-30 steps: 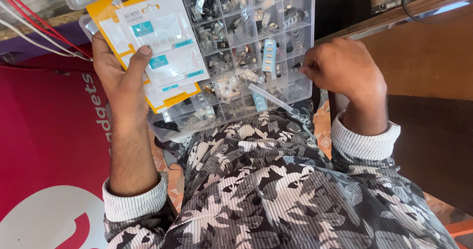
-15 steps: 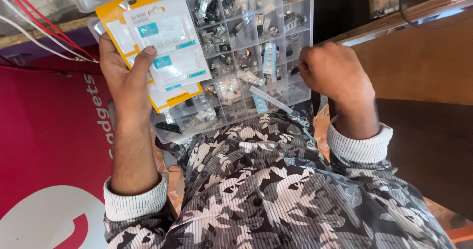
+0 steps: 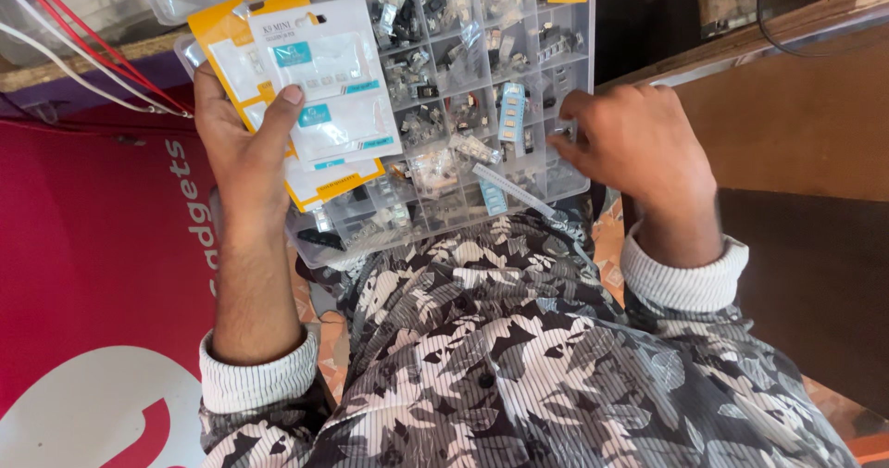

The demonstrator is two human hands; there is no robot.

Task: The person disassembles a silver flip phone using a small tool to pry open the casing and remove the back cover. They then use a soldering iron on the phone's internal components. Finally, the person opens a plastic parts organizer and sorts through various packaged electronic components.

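Note:
A clear plastic organiser box [image 3: 574, 167] with many small compartments rests on my lap, filled with small electronic parts in little bags. My left hand [image 3: 243, 144] holds a stack of flat packets [image 3: 319, 88], white ones on top of yellow-backed cards, above the box's left side, thumb pressed on the top packet. My right hand [image 3: 634, 149] is at the box's right edge with fingers curled in; its fingertips touch a small part in a compartment, and whether it grips that part is hidden.
A red banner with white shapes [image 3: 83, 274] lies at the left. Red and white wires [image 3: 74, 56] run across the top left. A wooden ledge [image 3: 787, 24] and brown surface lie to the right. My patterned grey shirt fills the bottom.
My right hand has moved down and left, closer onto the box's right compartments. My left hand holds the packets much as before.

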